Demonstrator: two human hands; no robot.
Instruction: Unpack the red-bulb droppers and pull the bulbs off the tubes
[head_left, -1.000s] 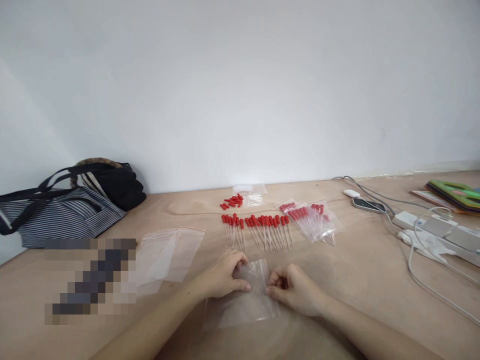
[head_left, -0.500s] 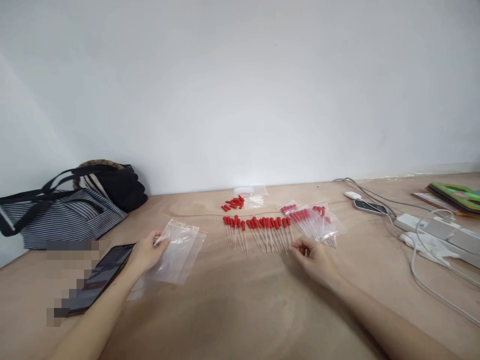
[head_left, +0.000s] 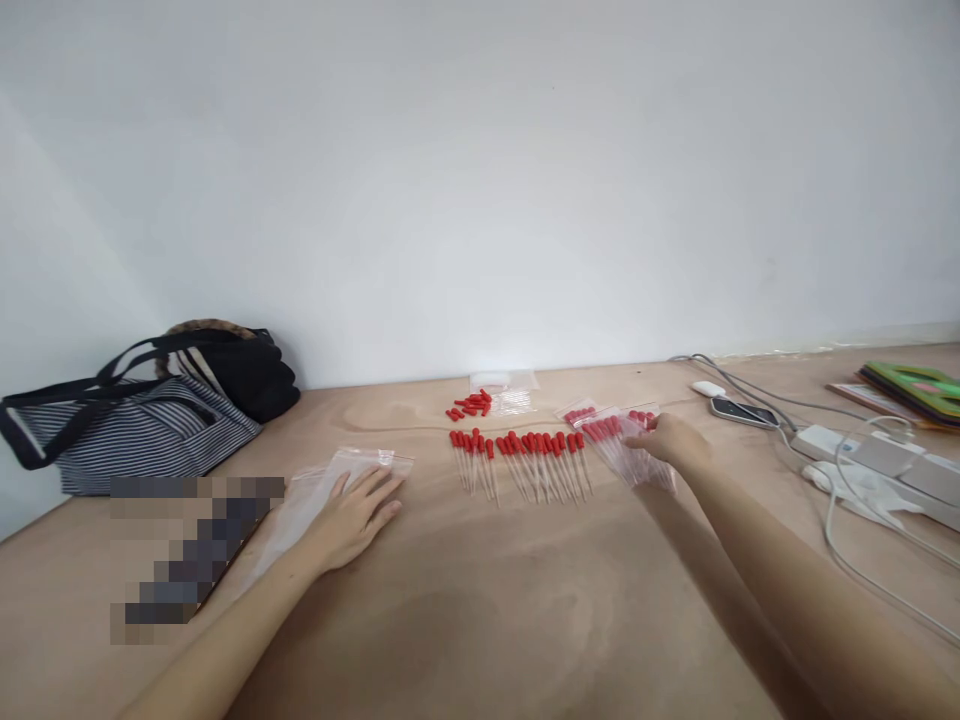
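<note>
My left hand lies palm down with its fingers spread on a small stack of clear zip bags at the left. My right hand reaches over filled zip bags at the right; its thumb and a fingertip touch the nearest bag, and the other fingers are hidden. Red-bulbed droppers show through the plastic. Between my hands, loose droppers lie in a row, bulbs away from me, with a smaller group to their left. Several loose red bulbs are scattered behind them.
Clear tubes lie by a bag near the wall. At the left are a phone, partly blurred out, and a striped bag. To the right sit a power strip with cables, a small black device and green-edged boards.
My left hand has let go of the lifted zip bags and now rests flat on them, slightly further right. My right hand has moved from the dropper row up and right onto the filled bags.
</note>
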